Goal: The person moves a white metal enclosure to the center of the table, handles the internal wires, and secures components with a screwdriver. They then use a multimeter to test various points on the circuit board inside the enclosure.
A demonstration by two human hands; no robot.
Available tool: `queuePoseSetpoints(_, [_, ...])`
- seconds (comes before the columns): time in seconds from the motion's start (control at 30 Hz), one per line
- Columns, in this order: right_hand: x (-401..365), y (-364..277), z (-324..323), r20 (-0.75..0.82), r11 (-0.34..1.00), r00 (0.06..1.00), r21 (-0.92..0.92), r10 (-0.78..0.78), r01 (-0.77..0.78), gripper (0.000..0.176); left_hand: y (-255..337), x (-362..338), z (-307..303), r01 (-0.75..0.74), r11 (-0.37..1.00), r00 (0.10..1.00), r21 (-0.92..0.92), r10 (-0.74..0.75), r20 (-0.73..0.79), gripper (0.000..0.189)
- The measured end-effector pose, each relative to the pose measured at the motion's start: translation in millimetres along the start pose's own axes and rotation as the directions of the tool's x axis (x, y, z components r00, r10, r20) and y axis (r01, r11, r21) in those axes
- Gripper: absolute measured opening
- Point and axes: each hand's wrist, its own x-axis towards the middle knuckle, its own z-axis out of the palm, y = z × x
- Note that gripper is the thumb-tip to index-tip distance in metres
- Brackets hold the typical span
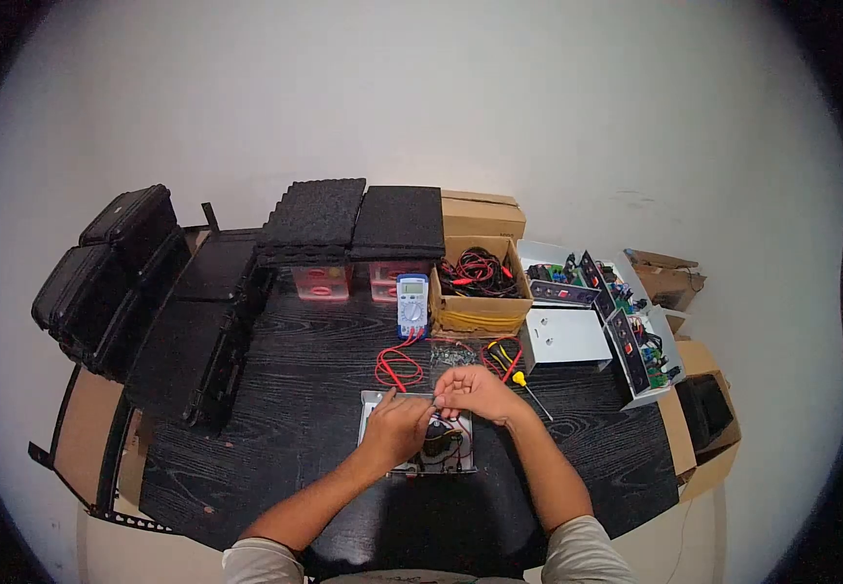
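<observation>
A white metal enclosure (369,401) lies open on the black table in front of me, with a dark round part (438,443) and red and black wires inside. Over its left side is my left hand (397,430), fingers bent together toward the middle; what they grip is hidden. My right hand (477,393) reaches over the far right part of the enclosure. Its thumb and fingertips pinch close to the left fingertips, on something too small to make out. Just behind the hands lies a clear bag of small metal parts (451,355).
A multimeter (412,304) with red leads (389,365) stands behind. A yellow-handled screwdriver (532,394) lies right. Farther back are a cardboard box of cables (480,316), a white metal cover (567,337) and opened units with circuit boards (635,355). Black cases (188,350) stack left.
</observation>
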Motion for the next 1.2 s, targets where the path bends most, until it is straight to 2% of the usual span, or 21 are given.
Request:
queuePoseSetpoints(0.23, [0.5, 4.4, -1.4, -0.025, 0.996, 1.0, -0.086, 0.018, -0.02, 0.012, -1.6, 0.0, 1.2, 0.024, 0.999, 1.0, -0.025, -0.024, -0.016, 0.01])
queuePoseSetpoints(0.43, [-3.6, 1.0, 2.2, -0.044, 0.979, 0.998, -0.202, -0.051, 0.041, 0.015, -0.2, 3.9, -9.5, 0.019, 0.999, 0.999, -0.041, -0.02, -0.031, 0.016])
queuePoseSetpoints(0.63, [-2.3, 8.3, 3.6, -0.048, 0.983, 0.99, -0.129, -0.135, 0.128, 0.012, -0.6, 12.0, -25.4, 0.033, 0.999, 0.999, -0.023, -0.033, -0.03, 0.018])
queuePoseSetpoints(0.73, [-2.6, 0.9, 12.9, -0.059, 0.984, 0.985, -0.08, -0.162, 0.157, 0.01, -3.0, 13.4, -27.7, 0.051, 0.995, 0.991, -0.09, -0.061, -0.115, 0.018])
queuePoseSetpoints(0.83, [-2.5, 0.1, 15.2, -0.076, 0.985, 0.983, -0.039, -0.168, 0.166, 0.01, -8.1, 14.9, -27.4, -0.074, 0.995, 0.971, -0.063, 0.058, -0.23, 0.02])
queuePoseSetpoints(0.93, [-1.2, -0.3, 16.0, -0.082, 0.986, 0.983, 0.013, -0.165, 0.166, 0.01, -4.3, 16.0, -30.6, -0.116, 0.992, 0.95, -0.049, 0.096, -0.296, 0.018])
queuePoseSetpoints(1.2, [-2.5, 5.0, 28.1, -0.156, 0.974, 0.971, 0.114, -0.179, 0.198, 0.011, 9.0, 20.4, -43.9, -0.198, 0.979, 0.937, 0.055, 0.206, -0.282, 0.018])
